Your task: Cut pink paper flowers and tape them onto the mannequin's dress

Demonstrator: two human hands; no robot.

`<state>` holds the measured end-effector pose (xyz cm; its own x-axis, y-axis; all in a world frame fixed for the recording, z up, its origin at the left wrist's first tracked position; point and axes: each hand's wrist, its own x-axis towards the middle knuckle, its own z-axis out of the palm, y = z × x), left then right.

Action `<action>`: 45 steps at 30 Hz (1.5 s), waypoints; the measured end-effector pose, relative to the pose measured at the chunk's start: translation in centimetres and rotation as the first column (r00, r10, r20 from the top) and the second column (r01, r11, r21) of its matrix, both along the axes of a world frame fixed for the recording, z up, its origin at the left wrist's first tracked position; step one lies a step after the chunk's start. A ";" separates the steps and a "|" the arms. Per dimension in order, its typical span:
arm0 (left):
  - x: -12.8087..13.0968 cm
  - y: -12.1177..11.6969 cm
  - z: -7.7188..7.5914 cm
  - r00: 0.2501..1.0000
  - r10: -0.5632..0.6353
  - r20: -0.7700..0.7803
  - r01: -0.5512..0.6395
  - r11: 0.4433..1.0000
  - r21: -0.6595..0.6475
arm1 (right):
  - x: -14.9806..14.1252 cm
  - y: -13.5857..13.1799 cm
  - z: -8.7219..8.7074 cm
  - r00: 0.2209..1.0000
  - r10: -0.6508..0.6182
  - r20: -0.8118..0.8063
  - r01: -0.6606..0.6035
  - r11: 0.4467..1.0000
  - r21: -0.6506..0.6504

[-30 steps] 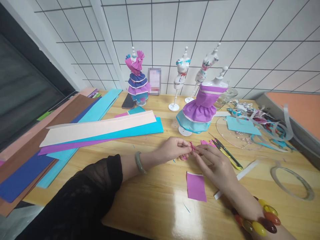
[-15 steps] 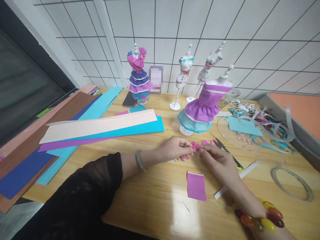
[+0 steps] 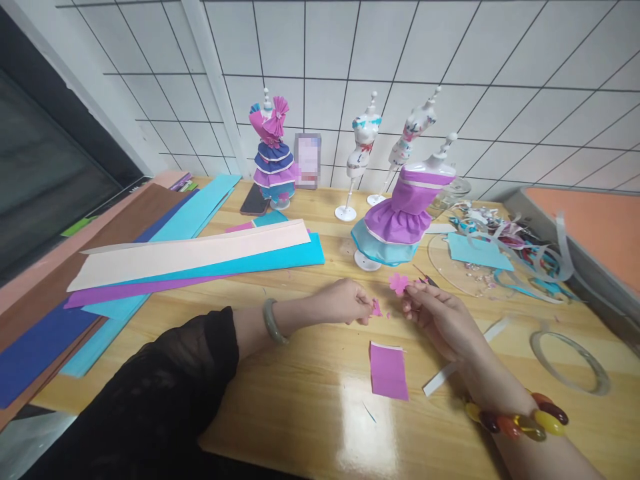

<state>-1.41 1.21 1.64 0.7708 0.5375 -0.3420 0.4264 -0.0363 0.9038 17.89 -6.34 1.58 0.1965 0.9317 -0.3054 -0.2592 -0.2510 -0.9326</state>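
Observation:
A pink paper flower with rounded petals is pinched at its edge between the thumb and fingers of my right hand, held just above the table. My left hand is closed, fingertips pressed together, right beside small pink paper scraps. Whether it grips one of those scraps is hidden. Below both hands lies a purple paper rectangle. Scissors are mostly covered by my right hand. Behind stands a dress form in a purple and light blue paper dress.
Long folded paper strips lie across the left side. Another dressed form and two undressed dress forms stand by the tiled wall. At right are a tape roll, a white strip, ribbon scraps and a grey-edged tray.
My hands have moved apart. The left let go of the pink flower and shifted slightly left and down; the right now holds the flower alone, its petals facing me. The view shifted slightly.

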 end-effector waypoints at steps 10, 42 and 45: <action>-0.9 1.2 0.1 0.997 0.026 -0.070 0.034 0.676 0.736 | -0.2 -0.1 0.2 0.997 0.044 -0.063 -0.045 0.999 -0.019; 0.3 0.5 0.8 0.947 0.138 0.292 -0.077 0.974 -0.213 | -1.1 -0.4 0.0 0.970 0.237 0.055 -0.237 0.971 0.004; 0.3 0.6 1.1 0.940 0.145 0.308 -0.071 0.968 -0.241 | -0.9 -0.3 0.0 0.983 0.182 0.041 -0.182 0.983 -0.005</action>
<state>-1.12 1.76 2.71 0.8008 0.5621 -0.2069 0.1020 0.2123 0.9719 17.02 -6.60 1.56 0.0364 0.9526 -0.3022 -0.1708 -0.2920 -0.9410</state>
